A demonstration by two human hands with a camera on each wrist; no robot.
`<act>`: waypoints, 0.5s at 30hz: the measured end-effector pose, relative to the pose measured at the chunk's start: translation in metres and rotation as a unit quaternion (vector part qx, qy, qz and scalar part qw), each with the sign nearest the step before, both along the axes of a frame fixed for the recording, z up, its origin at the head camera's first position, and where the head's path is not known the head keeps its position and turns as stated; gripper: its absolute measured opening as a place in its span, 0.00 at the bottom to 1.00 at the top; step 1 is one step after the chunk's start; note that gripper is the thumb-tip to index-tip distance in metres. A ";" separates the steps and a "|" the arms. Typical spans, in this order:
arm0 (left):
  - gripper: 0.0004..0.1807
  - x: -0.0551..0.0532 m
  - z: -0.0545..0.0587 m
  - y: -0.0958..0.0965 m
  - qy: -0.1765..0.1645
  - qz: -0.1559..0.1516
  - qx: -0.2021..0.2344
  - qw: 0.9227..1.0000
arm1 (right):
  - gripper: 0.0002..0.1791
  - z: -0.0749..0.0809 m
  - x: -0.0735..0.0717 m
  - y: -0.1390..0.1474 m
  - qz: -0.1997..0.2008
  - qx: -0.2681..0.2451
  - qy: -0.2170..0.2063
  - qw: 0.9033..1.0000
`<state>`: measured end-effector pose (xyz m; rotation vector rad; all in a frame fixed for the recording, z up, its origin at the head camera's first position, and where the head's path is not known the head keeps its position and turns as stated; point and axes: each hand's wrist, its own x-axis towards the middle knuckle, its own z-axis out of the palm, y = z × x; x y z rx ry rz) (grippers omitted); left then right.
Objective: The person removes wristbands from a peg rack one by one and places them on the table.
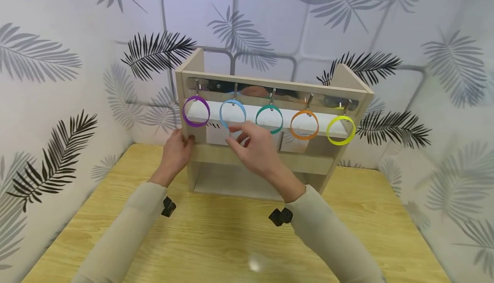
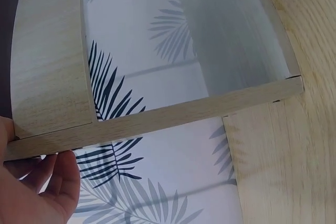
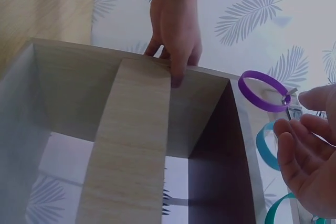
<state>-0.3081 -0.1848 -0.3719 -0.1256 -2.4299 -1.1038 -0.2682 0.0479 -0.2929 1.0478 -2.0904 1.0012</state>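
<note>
My left hand [image 1: 177, 150] grips the left side panel of a pale wooden rack [image 1: 308, 163], thumb in front, other fingers behind in the left wrist view. Colored wristbands hang from metal hooks along the rack's upper front: purple [image 1: 197, 124], light blue [image 1: 221, 113], teal [image 1: 257, 119], orange [image 1: 305, 137] and yellow [image 1: 339, 143]. At the light blue band's lower edge is my right hand [image 1: 256, 146], its fingers loosely bent. The right wrist view shows its thumb and fingers apart, the fingertips overlapping the light blue band; whether they touch it I cannot tell.
The rack stands on a yellow wood-grain table [image 1: 185, 240], near the leaf-patterned wall [image 1: 266, 13]. A shiny metal strip [image 1: 285, 94] bears the hooks. Open compartments lie below the strip, split by a cross board.
</note>
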 end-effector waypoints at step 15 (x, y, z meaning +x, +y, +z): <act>0.22 0.001 -0.002 0.000 0.008 0.000 -0.001 1.000 | 0.18 0.028 -0.008 -0.035 -0.001 0.005 -0.061 0.998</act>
